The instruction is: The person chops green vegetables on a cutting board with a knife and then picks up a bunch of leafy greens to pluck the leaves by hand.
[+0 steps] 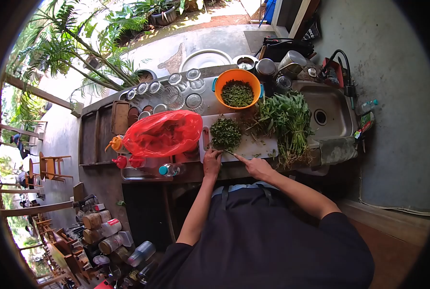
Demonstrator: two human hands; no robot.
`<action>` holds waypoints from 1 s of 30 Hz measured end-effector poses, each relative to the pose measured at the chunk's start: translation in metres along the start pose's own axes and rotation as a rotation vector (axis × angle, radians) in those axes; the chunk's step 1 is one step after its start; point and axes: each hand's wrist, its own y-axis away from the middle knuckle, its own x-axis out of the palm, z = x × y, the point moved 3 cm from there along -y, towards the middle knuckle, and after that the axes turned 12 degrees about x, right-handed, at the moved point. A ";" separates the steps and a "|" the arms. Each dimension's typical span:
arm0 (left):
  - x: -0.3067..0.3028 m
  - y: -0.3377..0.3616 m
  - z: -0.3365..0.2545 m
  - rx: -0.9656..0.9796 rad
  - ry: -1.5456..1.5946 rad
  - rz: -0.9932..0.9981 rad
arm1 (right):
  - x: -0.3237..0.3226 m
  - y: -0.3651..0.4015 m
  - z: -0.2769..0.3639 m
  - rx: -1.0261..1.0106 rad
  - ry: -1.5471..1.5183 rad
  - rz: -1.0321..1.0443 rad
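My right hand [257, 168] grips a knife [231, 153], its blade pointing left over the front edge of a white cutting board [268, 146]. Close to the blade's tip, my left hand [212, 163] has its fingers pinched together; what they hold is too small to make out. A heap of cut green leaves [225, 133] lies on the board just beyond my left hand. Right of it rests a large bunch of leafy stems [294, 120], roots toward me. Behind the board, an orange basin [232, 74] contains more cut leaves.
An open red plastic bag [186, 127] stands left of the board, with a capped clear bottle [170, 169] before it. Several glass jars [194, 101] line the back left. A steel sink [335, 103] is at the right, a cloth [338, 150] on its front edge.
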 end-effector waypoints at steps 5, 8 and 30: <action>0.001 0.003 0.001 0.049 -0.051 -0.051 | -0.007 0.004 0.020 0.034 0.011 0.002; 0.003 0.003 0.003 0.033 -0.053 -0.028 | 0.002 -0.003 0.018 0.009 0.019 -0.019; 0.002 0.005 0.004 -0.045 0.059 -0.091 | 0.045 -0.017 -0.002 -0.036 -0.097 -0.120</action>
